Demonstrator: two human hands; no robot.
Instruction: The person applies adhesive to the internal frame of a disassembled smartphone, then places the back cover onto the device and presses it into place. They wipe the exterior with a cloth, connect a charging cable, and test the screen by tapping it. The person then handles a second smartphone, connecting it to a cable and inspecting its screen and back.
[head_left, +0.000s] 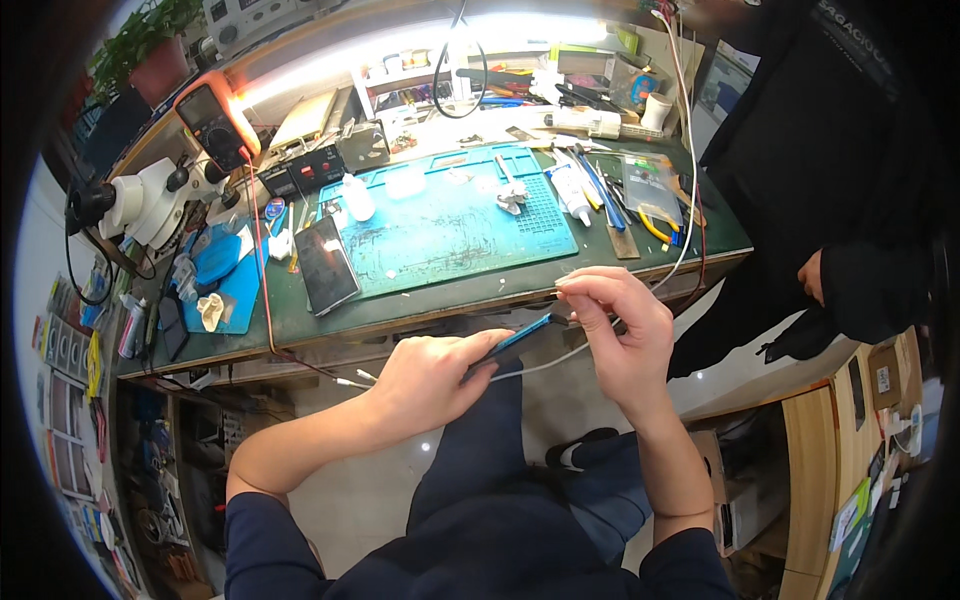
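Observation:
My left hand (432, 378) is closed round one end of a thin dark slab with a blue edge (522, 336), which looks like a phone seen nearly edge-on. It is held tilted in the air, just off the bench's front edge. At its far end, my right hand (628, 332) has thumb and forefinger pinched together; whatever is between the fingertips is too small to name. On the bench a dark-screened phone (326, 265) lies partly over the blue work mat (450, 225). A small white bottle (357, 197) stands on that mat beside crumpled white tissue (511, 197).
A microscope (150, 205) and an orange multimeter (215, 122) stand at the left. Pliers, tweezers and a white tube (570, 190) crowd the right of the bench. Cables (682, 110) hang over its edge. A person in black (820, 180) stands close at the right.

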